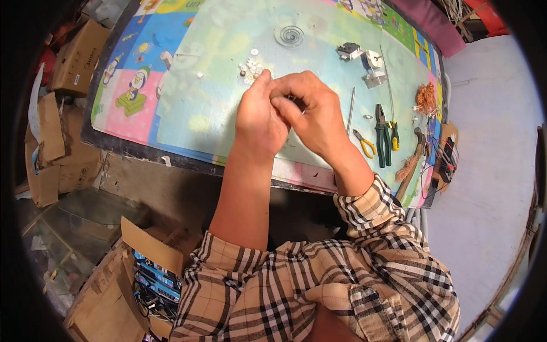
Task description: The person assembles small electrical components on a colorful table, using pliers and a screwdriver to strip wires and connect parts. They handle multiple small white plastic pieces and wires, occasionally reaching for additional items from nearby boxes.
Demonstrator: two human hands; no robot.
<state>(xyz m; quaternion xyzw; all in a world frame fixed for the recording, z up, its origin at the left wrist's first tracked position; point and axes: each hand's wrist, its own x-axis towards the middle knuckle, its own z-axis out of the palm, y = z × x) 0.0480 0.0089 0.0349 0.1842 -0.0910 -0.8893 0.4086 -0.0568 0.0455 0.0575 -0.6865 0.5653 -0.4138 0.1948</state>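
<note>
A table bears a colourful cartoon mat. On it lie a wire coil, small white parts, pliers, a hammer and perhaps copper wire.

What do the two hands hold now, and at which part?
It cannot be told. The left hand and right hand are pressed together above the table, fingers curled around something hidden.

Checked beige-black sleeves, pastel cartoon mat.
</note>
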